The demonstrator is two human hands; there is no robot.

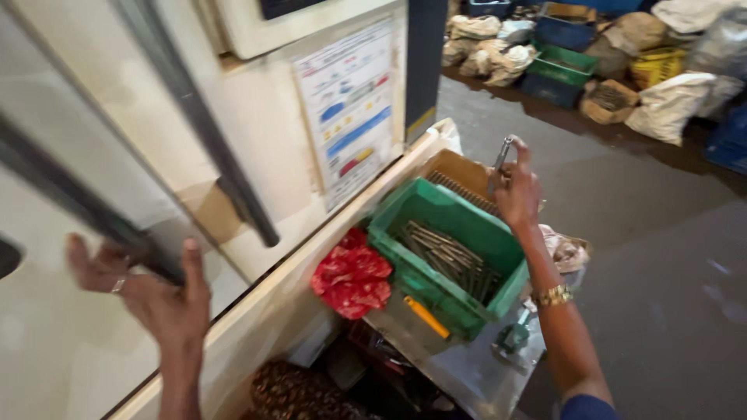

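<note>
Your right hand (pixel 517 194) pinches a thin metal rod (pixel 499 162) by its lower end, above the green bin (pixel 405 253) of rods — stiff, light, likely slick. Your left hand (pixel 152 292), fingers spread, touches the machine door's dark bar (pixel 198 124).

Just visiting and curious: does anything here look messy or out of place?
A little. A crumpled red cloth lies loose beside the green bin of metal rods, and an orange-handled tool lies loose in front of it.
</note>
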